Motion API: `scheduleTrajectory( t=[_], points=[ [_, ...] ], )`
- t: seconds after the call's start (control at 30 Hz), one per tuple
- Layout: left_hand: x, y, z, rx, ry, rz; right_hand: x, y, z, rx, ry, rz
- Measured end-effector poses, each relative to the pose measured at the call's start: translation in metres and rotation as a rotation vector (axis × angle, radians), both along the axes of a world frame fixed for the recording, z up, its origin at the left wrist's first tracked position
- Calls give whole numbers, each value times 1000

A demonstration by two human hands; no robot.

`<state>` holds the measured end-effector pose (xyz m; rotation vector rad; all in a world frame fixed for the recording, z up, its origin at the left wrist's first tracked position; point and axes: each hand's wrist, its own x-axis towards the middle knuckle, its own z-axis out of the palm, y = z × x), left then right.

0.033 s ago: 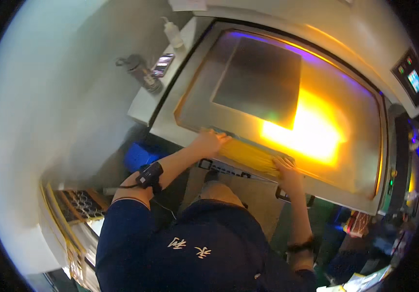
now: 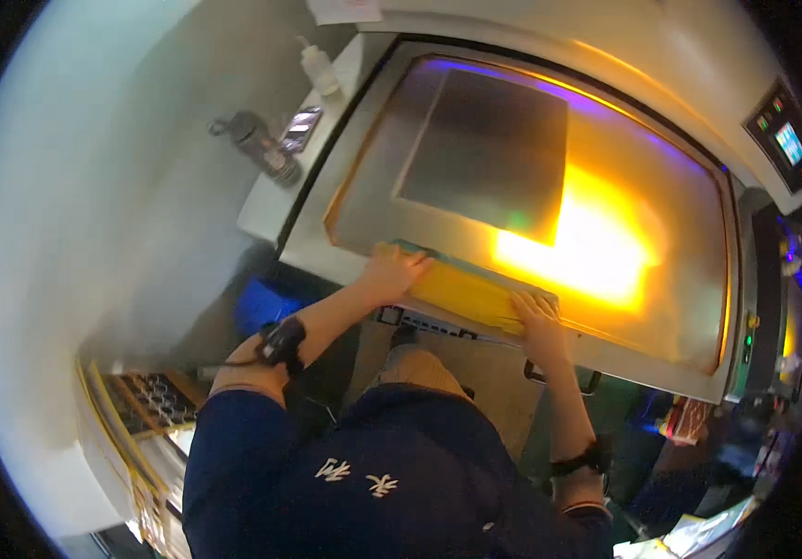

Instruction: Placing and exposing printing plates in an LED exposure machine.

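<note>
My left hand [image 2: 394, 274] grips the left end of a long yellow strip [image 2: 464, 295] with a teal far edge. At its right end lies my right hand [image 2: 541, 324], fingers closed over the strip, thumb side hard to make out. The strip runs along the near edge of a wide machine bed [image 2: 363, 210], partly on its rim. Beyond it on the bed's glossy surface rests a dark rectangular sheet [image 2: 494, 154]. Bright yellow light glares beside the sheet's right side and near corner.
On a white ledge at the left stand a dark drink bottle [image 2: 266, 149], a phone [image 2: 302, 129] and a white squeeze bottle [image 2: 319, 71]. A control panel [image 2: 786, 140] is at the far right. Below the ledge sits a blue container [image 2: 266, 305]. Handles [image 2: 589, 380] project under the bed.
The whole view has shifted slightly, so things sit a little further left. Both hands stay at the ends of the yellow strip; little else differs.
</note>
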<state>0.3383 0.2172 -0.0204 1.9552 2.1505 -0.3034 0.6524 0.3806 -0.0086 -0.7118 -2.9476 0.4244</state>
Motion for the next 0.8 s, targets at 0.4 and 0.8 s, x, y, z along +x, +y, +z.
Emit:
scheduleTrajectory(
  t=[0.4,0.8],
  points=[
    [-188,233,8,-227,-378,200,-186,242,-29,-510,-126,-266],
    [-405,511,-51,226,-30,43,-414,533,-74,-28,-31,-101]
  ],
)
